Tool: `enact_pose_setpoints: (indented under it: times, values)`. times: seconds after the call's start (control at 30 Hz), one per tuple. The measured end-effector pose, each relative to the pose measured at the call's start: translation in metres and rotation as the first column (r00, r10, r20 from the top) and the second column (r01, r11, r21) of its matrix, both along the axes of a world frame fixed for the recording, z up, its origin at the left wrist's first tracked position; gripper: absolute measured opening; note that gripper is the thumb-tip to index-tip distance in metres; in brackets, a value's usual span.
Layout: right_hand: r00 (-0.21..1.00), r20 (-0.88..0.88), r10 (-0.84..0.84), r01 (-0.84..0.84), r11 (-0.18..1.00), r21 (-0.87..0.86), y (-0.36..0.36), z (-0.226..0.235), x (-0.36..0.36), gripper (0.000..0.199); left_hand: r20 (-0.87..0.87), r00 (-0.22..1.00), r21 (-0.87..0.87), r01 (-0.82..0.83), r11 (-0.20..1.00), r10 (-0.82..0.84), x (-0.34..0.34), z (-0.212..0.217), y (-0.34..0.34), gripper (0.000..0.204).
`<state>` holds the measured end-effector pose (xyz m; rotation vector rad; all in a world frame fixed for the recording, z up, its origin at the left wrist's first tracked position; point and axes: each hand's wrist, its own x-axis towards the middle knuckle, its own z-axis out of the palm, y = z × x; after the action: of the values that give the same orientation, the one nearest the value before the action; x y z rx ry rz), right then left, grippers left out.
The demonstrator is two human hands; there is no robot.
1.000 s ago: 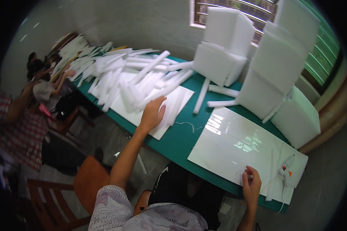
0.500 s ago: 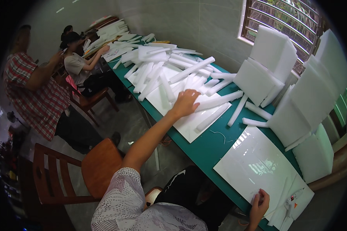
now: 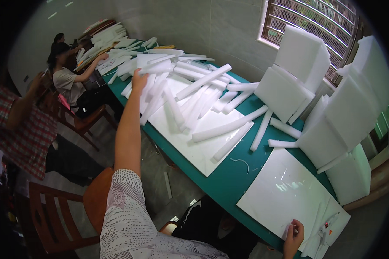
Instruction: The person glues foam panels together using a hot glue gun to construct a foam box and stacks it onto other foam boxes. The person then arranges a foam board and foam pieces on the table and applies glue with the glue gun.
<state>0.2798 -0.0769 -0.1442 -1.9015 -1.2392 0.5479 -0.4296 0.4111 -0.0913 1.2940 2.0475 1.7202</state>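
My left hand (image 3: 139, 80) is stretched far out over the left side of a pile of white foam strips (image 3: 170, 97). It touches the ends of strips there; its fingers are partly hidden, so a grip cannot be made out. Close by lies a wider white foam piece (image 3: 159, 67). My right hand (image 3: 294, 236) hovers at the near edge of a glossy white board (image 3: 272, 185), fingers loosely curled and apart, with nothing plainly in them. To its right, a small glue gun (image 3: 327, 225) with an orange mark lies on the board beside thin white strips (image 3: 312, 239).
A second white board (image 3: 194, 152) lies under the pile on the green table (image 3: 220, 183). Big foam blocks (image 3: 285, 88) stand stacked by the barred window (image 3: 315, 26). Wooden chairs (image 3: 58, 211) and a person in a checked shirt (image 3: 26, 129) are at left; others sit farther along.
My left hand has moved left and farther away, from the strips mid-board to the pile's left side. The view has shifted with it. My right hand stays by the board's near edge.
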Motion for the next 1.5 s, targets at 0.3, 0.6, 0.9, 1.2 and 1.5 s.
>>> enact_pose_setpoints:
  times: [0.3,0.6,0.9,1.2,1.5]
  values:
    - [0.994,-0.001,-0.106,0.105,0.990,-0.092,0.009,0.009,0.004,0.033,0.011,0.998,-0.072,-0.061,0.996,0.062,-0.016,0.006,0.057,0.088]
    - [0.993,0.040,-0.112,0.117,0.982,-0.149,0.025,0.010,-0.001,0.032,0.127,0.990,-0.108,0.082,0.991,-0.068,-0.015,0.002,0.088,0.055]
    - [0.982,-0.018,-0.187,0.177,0.952,-0.249,0.029,-0.001,0.013,0.035,-0.319,0.944,0.357,0.033,0.934,0.089,0.001,0.038,0.013,0.031]
    - [0.995,-0.051,-0.087,0.087,0.996,0.007,0.077,0.029,-0.014,0.031,0.108,0.791,0.382,0.526,0.760,-0.602,0.208,0.047,-0.179,0.035]
    - [0.768,-0.618,0.171,-0.070,0.980,0.184,0.084,0.048,-0.072,0.084,0.096,0.008,-0.161,0.987,-0.007,-0.995,0.359,-0.007,-0.295,0.044]
